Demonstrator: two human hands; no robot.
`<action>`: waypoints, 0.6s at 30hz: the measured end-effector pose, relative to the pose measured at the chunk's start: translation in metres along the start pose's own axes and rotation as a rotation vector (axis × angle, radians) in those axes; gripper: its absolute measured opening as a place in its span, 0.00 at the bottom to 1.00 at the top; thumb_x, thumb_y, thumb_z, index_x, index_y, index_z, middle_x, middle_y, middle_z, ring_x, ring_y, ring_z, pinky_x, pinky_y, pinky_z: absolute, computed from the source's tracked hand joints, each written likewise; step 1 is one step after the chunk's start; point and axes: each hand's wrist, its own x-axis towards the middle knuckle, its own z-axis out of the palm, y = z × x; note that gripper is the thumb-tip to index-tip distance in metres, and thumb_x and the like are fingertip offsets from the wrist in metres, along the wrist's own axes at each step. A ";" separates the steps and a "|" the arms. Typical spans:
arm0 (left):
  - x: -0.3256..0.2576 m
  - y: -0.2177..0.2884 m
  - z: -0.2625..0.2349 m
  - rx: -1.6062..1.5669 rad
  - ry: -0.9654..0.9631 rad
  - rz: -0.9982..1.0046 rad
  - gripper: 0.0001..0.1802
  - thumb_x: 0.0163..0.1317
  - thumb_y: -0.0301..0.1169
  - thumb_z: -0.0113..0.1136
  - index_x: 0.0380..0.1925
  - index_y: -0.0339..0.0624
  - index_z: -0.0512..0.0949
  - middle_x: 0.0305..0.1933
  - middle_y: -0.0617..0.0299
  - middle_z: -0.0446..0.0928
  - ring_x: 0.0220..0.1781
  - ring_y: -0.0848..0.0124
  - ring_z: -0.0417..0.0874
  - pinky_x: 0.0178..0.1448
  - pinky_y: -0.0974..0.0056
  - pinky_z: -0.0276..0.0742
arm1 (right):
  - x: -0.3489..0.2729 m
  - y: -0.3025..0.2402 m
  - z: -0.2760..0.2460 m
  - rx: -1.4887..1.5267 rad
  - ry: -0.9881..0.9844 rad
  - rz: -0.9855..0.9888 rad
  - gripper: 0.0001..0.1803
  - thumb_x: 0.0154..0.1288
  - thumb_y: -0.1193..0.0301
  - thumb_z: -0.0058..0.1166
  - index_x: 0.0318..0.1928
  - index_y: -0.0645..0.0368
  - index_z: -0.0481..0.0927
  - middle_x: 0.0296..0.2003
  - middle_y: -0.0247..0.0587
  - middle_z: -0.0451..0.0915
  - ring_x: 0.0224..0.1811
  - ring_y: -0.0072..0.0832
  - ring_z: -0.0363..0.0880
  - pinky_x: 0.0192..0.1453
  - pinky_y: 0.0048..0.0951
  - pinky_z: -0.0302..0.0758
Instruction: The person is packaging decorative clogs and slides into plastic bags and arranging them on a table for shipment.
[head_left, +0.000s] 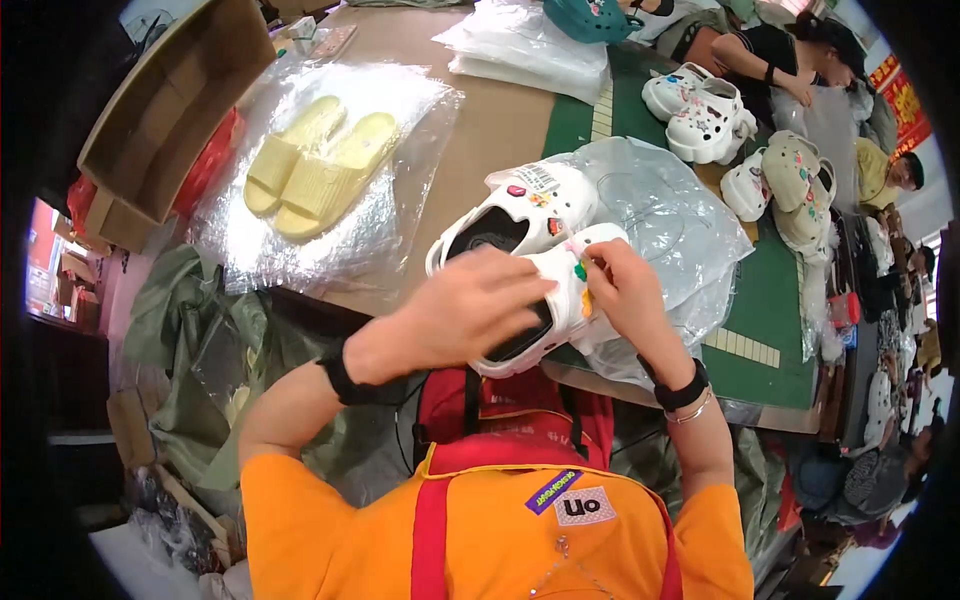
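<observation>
The near white clog (565, 262) sits at the table's front edge, its opening toward me, beside the far white clog (568, 190). My right hand (628, 290) has thumb and fingertips drawn together at the green charm (580, 271); whether they pinch it or press it, I can't tell. A yellow charm (587, 303) shows just below. My left hand (462, 308) is blurred over the near clog's opening, fingers loosely extended; its grip I can't make out.

The far clog already carries several charms and a barcode label (541, 178). I judge the charm work well along, with the near clog left to finish; my hands hide some of its holes. Both clogs are outside the clear plastic bag (670, 235) to their right.

Farther out, yellow slides (335, 185) lie on plastic at left, and decorated beige clogs (798, 175) at right.
</observation>
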 end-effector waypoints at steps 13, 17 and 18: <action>0.005 0.006 0.054 0.135 0.178 -0.028 0.19 0.44 0.23 0.60 0.40 0.35 0.71 0.40 0.53 0.69 0.41 0.59 0.75 0.44 0.63 0.74 | -0.001 -0.009 -0.002 0.074 -0.055 -0.009 0.08 0.56 0.75 0.51 0.38 0.62 0.75 0.28 0.44 0.74 0.27 0.36 0.76 0.31 0.28 0.71; 0.004 0.007 0.052 0.128 0.153 -0.039 0.19 0.44 0.25 0.61 0.40 0.35 0.71 0.40 0.52 0.69 0.41 0.58 0.75 0.45 0.61 0.74 | -0.001 -0.002 0.001 0.163 -0.068 0.018 0.09 0.56 0.75 0.52 0.38 0.63 0.75 0.28 0.43 0.73 0.26 0.33 0.74 0.30 0.28 0.70; 0.004 0.006 0.050 0.125 0.116 -0.065 0.20 0.44 0.27 0.62 0.41 0.37 0.71 0.42 0.52 0.69 0.42 0.57 0.75 0.45 0.60 0.73 | -0.001 -0.001 0.002 0.169 -0.061 0.013 0.09 0.56 0.76 0.52 0.38 0.63 0.75 0.28 0.43 0.73 0.26 0.32 0.74 0.30 0.28 0.70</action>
